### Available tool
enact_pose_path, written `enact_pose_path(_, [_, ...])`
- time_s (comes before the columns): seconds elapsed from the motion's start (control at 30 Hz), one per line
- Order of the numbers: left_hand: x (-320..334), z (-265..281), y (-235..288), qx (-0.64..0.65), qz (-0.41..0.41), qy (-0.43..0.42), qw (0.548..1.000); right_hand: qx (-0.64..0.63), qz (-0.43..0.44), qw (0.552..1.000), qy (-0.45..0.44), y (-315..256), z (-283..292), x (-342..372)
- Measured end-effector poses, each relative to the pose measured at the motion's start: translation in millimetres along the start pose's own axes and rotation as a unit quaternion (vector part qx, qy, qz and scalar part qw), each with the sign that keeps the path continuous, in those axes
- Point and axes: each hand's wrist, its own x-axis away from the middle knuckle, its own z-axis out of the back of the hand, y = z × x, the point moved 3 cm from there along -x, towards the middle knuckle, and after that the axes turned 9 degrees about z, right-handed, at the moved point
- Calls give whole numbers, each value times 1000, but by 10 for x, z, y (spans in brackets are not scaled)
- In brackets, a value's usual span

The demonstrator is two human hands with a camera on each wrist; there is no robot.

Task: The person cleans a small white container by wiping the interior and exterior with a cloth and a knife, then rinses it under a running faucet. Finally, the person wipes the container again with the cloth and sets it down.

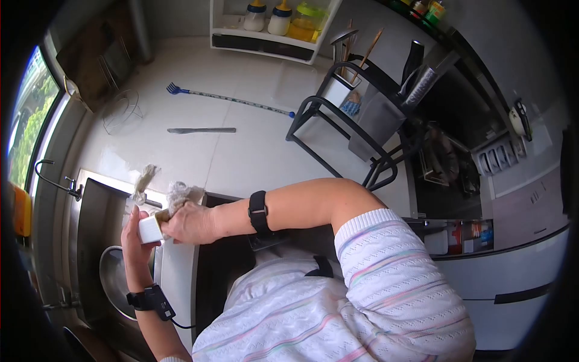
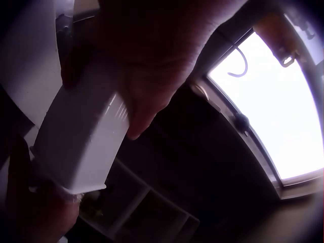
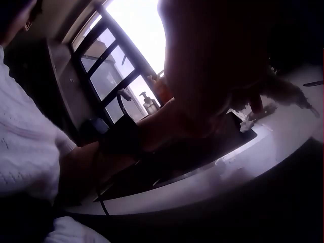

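The left hand (image 1: 136, 237) grips a white box-shaped container (image 1: 149, 230) over the edge of the sink; in the left wrist view the container (image 2: 83, 131) has a rim at its lower end. At that rim the right hand (image 1: 192, 223) holds a bunched, pale cloth (image 1: 181, 194), its fingers curled. Part of the cloth is hidden behind the right hand. Another strip of pale cloth (image 1: 143, 181) lies at the counter's edge just beyond the hands; whether the two pieces join, I cannot tell.
On the counter (image 1: 241, 151) lie a knife (image 1: 202, 130) and a long blue-ended stick (image 1: 232, 100). A black rack (image 1: 338, 120) stands to the right, a wire stand (image 1: 123, 113) to the left. The sink (image 1: 96, 211) holds a metal bowl (image 1: 114, 280), below a faucet (image 1: 73, 189).
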Motion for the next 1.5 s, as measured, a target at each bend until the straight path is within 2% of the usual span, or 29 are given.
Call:
enact_pose_path(0.03, [101,-75,46,-27,23,47,998,-44,-67,997,-1,27,103,-60])
enact_pose_path(0.07, [123,-66,22,-49,27,-3,998,-101,-93,989,62,138,129,-68])
enact_pose_path(0.1, [97,19,-45,-43,15,-15,999,-180,-79,972,125,277,124,-82])
enact_pose_path(0.17, [91,108,-113,-73,0,-75,994,-234,-54,959,148,327,302,-75])
enact_pose_path(0.23, [56,255,-198,-73,-4,-58,996,-367,-63,914,158,288,295,-100])
enact_pose_path(0.27, [209,-42,-33,-30,1,-221,975,-421,-74,889,166,298,268,-150])
enact_pose_path(0.3, [211,-140,-37,-23,-31,-251,967,-420,-70,890,162,291,249,-230])
enact_pose_path(0.4, [142,-181,-58,-18,-47,-201,978,-447,-104,864,205,399,260,-124])
enact_pose_path(0.5, [138,-232,-114,-29,-52,-207,977,-517,-146,794,285,462,244,-45])
enact_pose_path(0.53, [127,-229,-147,-32,-50,-216,975,-512,-149,794,292,511,269,14])
enact_pose_path(0.6, [90,-219,-205,31,-50,-204,977,-612,-161,666,395,615,353,154])
enact_pose_path(0.63, [73,-256,-195,29,-48,-209,976,-587,-203,654,432,644,459,275])
enact_pose_path(0.7, [25,-280,-166,192,2,-169,967,-577,-180,669,432,569,446,383])
enact_pose_path(0.77, [-142,-350,-218,201,12,-210,957,-425,-140,774,448,289,313,365])
enact_pose_path(0.8, [-134,-539,-213,287,33,-207,935,-306,-111,846,423,111,249,360])
enact_pose_path(0.83, [-194,-725,-229,337,14,-198,920,-189,-72,899,389,-39,199,329])
enact_pose_path(0.87, [-298,-731,-328,323,-14,-305,896,-139,-80,910,382,-37,132,334])
enact_pose_path(0.9, [-333,-774,-403,378,9,-288,880,-91,-84,919,374,7,62,353])
enact_pose_path(0.97, [-220,-920,-503,344,88,-221,908,-219,-149,889,375,226,60,433])
enact_pose_path(1.0, [-242,-897,-574,282,79,-267,918,-231,-153,892,356,294,80,478])
enact_pose_path(1.03, [-152,-1025,-522,278,95,-174,940,-237,-159,896,340,379,113,507])
enact_pose_path(1.1, [-185,-993,-618,264,92,-248,928,-267,-168,886,341,559,135,514])
enact_pose_path(1.17, [-207,-940,-687,266,105,-241,927,-298,-179,873,342,626,118,532])
enact_pose_path(1.23, [-202,-903,-689,266,116,-235,928,-475,-247,765,358,697,69,545])
enact_pose_path(1.27, [-170,-883,-662,282,110,-244,921,-464,-238,747,413,754,98,550])
enact_pose_path(1.3, [-137,-856,-619,298,102,-252,915,-467,-235,747,410,812,121,606])
enact_pose_path(1.37, [-37,-791,-466,312,99,-226,918,-590,-280,595,469,953,109,747])
enact_pose_path(1.47, [-120,-622,-445,332,58,-193,922,-593,-297,601,447,598,136,593])
enact_pose_path(1.5, [-156,-583,-451,334,25,-192,922,-567,-275,642,437,470,60,521])
